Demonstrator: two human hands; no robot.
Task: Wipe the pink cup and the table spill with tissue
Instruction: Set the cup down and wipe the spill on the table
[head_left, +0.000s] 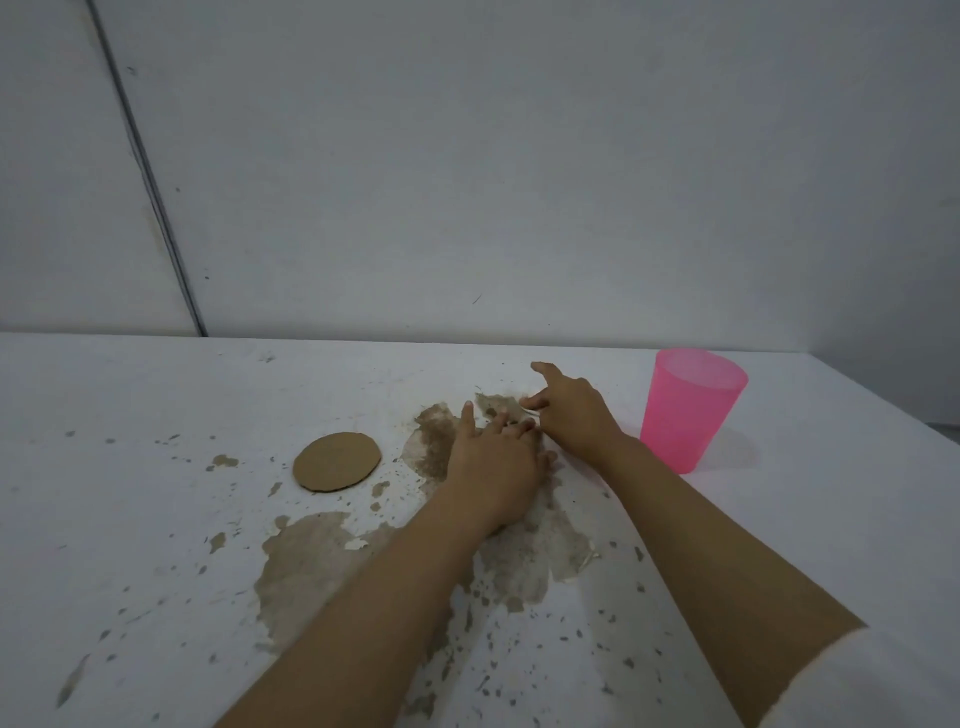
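Note:
The pink cup (688, 410) stands upright on the white table (156, 395), at the right. My right hand (571, 415) is just left of the cup and apart from it. Its index finger points away, while the thumb and other fingers pinch a thin white sliver of tissue (532, 411); most of the tissue is hidden or lost against the white top. My left hand (493, 462) lies flat with straight fingers on the table, right beside the right hand. It partly covers a dark brown wet-looking patch (434, 441).
A round cardboard disc (336, 461) lies left of the hands. Large worn brown patches (306, 566) and many small specks mark the tabletop nearer to me. A grey wall (467, 182) rises behind the table's far edge.

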